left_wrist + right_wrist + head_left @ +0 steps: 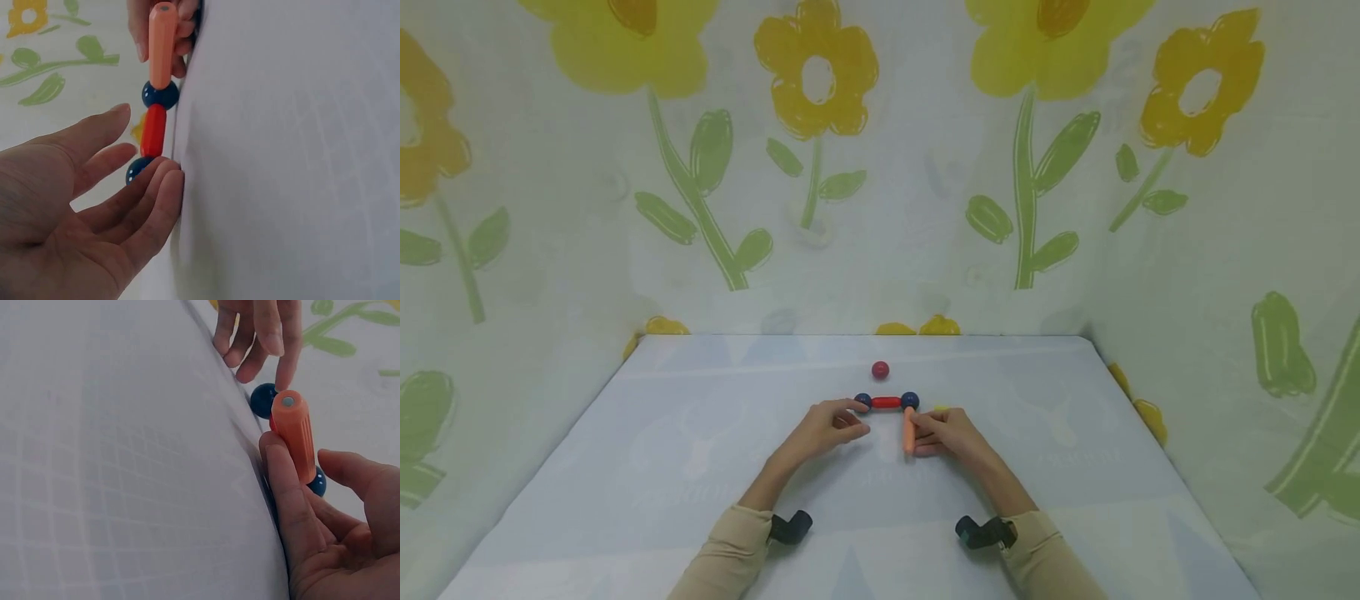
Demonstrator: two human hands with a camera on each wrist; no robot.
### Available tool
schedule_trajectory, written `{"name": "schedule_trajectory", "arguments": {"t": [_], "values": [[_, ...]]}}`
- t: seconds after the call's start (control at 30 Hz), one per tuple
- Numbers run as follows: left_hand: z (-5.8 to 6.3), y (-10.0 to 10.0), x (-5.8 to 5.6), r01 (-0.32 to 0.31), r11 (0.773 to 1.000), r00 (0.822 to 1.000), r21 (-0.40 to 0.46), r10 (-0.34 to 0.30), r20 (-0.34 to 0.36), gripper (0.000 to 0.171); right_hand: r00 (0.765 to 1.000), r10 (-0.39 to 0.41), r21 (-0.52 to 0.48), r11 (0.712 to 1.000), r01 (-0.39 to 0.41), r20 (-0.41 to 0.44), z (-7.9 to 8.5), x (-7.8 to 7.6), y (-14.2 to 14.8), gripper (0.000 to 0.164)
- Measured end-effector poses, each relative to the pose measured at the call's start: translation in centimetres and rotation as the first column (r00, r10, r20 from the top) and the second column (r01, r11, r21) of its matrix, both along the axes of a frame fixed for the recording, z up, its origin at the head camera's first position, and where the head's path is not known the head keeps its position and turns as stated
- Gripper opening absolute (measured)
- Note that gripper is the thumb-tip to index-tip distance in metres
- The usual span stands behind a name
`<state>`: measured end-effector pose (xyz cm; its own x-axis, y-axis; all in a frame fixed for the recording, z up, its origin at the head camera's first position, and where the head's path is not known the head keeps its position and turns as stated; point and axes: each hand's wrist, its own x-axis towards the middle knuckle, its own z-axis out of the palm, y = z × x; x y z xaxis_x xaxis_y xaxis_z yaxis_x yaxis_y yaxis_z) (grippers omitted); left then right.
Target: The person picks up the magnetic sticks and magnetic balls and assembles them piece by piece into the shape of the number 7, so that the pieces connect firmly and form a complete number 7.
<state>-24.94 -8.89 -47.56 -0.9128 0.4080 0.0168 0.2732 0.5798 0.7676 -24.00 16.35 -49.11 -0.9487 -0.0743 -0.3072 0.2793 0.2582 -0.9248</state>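
A short red rod [886, 402] joins two dark blue balls, the left ball [862, 402] and the right ball [910, 401]. From the right ball an orange rod [909, 432] runs toward the person, its metal-tipped end showing in the right wrist view. My left hand [831, 427] touches the left ball with its fingertips, fingers nearly straight and thumb apart, as the left wrist view shows. My right hand [951, 432] holds the orange rod between thumb and fingers, with fingers below it and the thumb beside its upper side. Part of the left ball hides behind my left fingers.
A dark red ball [880, 370] lies on the white table [700, 500] behind the red rod. A bit of something yellow [941, 409] shows behind my right hand, mostly hidden. A flower-patterned curtain [880, 250] encloses the back and sides.
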Motion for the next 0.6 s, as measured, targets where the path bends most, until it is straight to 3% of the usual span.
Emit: {"name": "schedule_trajectory", "arguments": {"t": [0.3, 0.6], "values": [[-0.6, 1.8, -0.2, 0.111, 0.989, 0.991, 0.095, -0.117, 0.063, 0.045, 1.000, 0.008, -0.026, 1.000, -0.008, -0.013, -0.3, -0.1, 0.2, 0.038], [-1.0, 3.5, -0.2, 0.152, 0.963, 0.978, 0.222, -0.179, 0.107, 0.044, 1.000, 0.021, -0.052, 0.998, -0.022, -0.017, -0.3, 0.0, 0.3, 0.035]]}}
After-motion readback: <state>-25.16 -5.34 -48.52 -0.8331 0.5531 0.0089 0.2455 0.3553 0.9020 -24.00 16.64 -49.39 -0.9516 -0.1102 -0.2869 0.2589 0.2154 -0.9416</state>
